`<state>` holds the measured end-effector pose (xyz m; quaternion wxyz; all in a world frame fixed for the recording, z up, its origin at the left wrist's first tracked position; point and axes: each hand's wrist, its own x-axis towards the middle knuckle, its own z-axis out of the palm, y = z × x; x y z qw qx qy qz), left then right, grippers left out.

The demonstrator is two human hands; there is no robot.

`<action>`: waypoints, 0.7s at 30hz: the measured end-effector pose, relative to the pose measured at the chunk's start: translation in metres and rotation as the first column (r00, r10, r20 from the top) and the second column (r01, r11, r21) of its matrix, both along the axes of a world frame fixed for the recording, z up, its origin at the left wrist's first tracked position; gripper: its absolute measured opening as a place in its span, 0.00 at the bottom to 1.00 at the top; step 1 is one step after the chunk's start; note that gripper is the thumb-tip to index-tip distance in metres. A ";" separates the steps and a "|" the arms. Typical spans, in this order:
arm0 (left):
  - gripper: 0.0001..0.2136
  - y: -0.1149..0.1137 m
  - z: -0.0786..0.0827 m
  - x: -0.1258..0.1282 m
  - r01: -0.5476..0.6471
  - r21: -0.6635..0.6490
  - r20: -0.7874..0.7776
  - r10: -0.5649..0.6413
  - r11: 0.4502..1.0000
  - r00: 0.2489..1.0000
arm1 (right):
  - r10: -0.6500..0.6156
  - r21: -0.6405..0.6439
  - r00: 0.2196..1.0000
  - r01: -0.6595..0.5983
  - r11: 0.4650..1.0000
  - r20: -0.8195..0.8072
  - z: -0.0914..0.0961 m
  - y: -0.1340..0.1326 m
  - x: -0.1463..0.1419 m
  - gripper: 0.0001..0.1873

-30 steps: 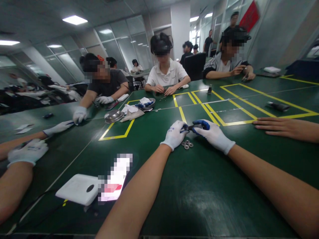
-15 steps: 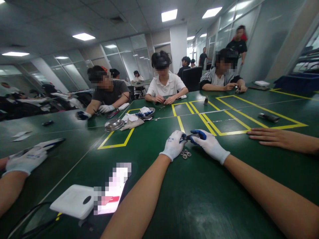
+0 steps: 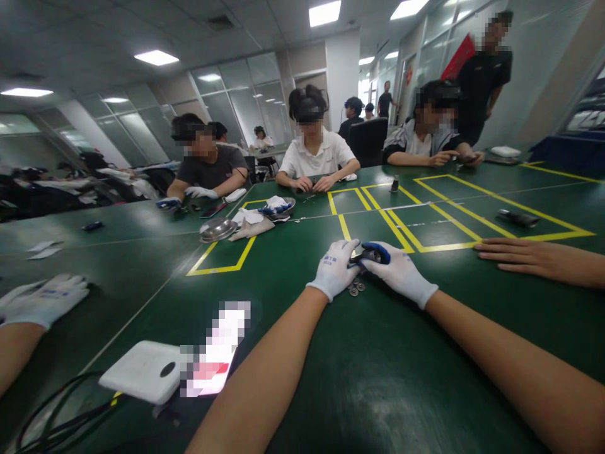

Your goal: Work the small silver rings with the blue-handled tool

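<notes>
Both my hands wear white gloves and meet over the green table (image 3: 378, 378). My left hand (image 3: 334, 267) is closed on one end of a small dark tool (image 3: 370, 255). Fingers of my right hand (image 3: 397, 273), blue at the tips, are closed on the tool's other end. Just below the two hands, several small round metal parts (image 3: 355, 288) lie on the table.
A white box (image 3: 142, 370) and a phone lie near my left elbow, with black cables at the front left. A co-worker's bare hand (image 3: 515, 255) rests flat at the right; a gloved hand (image 3: 45, 299) at the left. A metal dish (image 3: 216, 229), cloths and yellow tape lines lie farther off.
My hands have drawn closer together over the tool, the left fingers now covering more of it. The view has shifted slightly. The standing person at the back right has come nearer.
</notes>
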<state>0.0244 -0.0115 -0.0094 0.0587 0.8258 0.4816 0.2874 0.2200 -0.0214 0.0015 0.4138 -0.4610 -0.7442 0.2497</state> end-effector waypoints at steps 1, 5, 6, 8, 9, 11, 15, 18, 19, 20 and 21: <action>0.28 0.000 0.000 0.000 -0.001 -0.003 -0.012 0.000 1.000 1.000 | 0.011 -0.003 1.000 -0.011 1.000 -0.004 0.000 0.000 0.000 0.22; 0.28 -0.003 0.005 0.002 -0.013 -0.006 -0.067 0.013 1.000 0.998 | 0.007 -0.019 1.000 -0.007 1.000 -0.018 -0.001 0.001 0.001 0.23; 0.28 -0.003 0.008 0.002 -0.022 0.006 -0.078 0.023 1.000 0.997 | -0.001 -0.022 1.000 0.000 1.000 -0.021 -0.001 0.001 0.001 0.23; 0.29 -0.006 0.013 0.004 -0.044 0.045 -0.089 0.048 0.998 0.995 | -0.023 -0.020 1.000 0.023 1.000 -0.020 -0.001 0.002 0.000 0.22; 0.29 -0.007 0.015 0.006 -0.054 0.066 -0.090 0.060 0.996 0.994 | -0.033 -0.014 0.999 0.033 0.999 -0.016 -0.001 0.001 -0.001 0.22; 0.31 -0.009 0.019 0.010 -0.061 0.091 -0.094 0.070 0.994 0.993 | -0.053 -0.006 0.999 0.053 0.999 -0.009 0.001 0.000 -0.002 0.22; 0.32 -0.012 0.020 0.015 -0.021 0.043 -0.129 0.026 0.999 0.991 | -0.084 -0.028 0.996 0.084 0.996 -0.015 0.004 -0.003 -0.006 0.25; 0.33 -0.010 0.014 0.014 -0.006 0.006 -0.081 0.007 1.000 0.997 | -0.045 -0.024 0.997 0.044 0.999 -0.055 0.005 -0.004 -0.007 0.29; 0.33 -0.008 0.012 0.012 0.007 0.005 -0.037 -0.007 1.000 0.999 | -0.023 -0.015 0.997 0.022 1.000 -0.069 0.006 -0.005 -0.007 0.31; 0.32 -0.006 0.009 0.010 0.028 0.006 0.018 -0.028 1.000 0.999 | -0.002 -0.004 0.997 0.002 1.000 -0.078 0.006 -0.005 -0.007 0.31; 0.31 -0.003 0.007 0.008 0.048 0.009 0.081 -0.049 0.999 0.996 | 0.016 0.007 0.996 -0.015 1.000 -0.083 0.007 -0.005 -0.007 0.31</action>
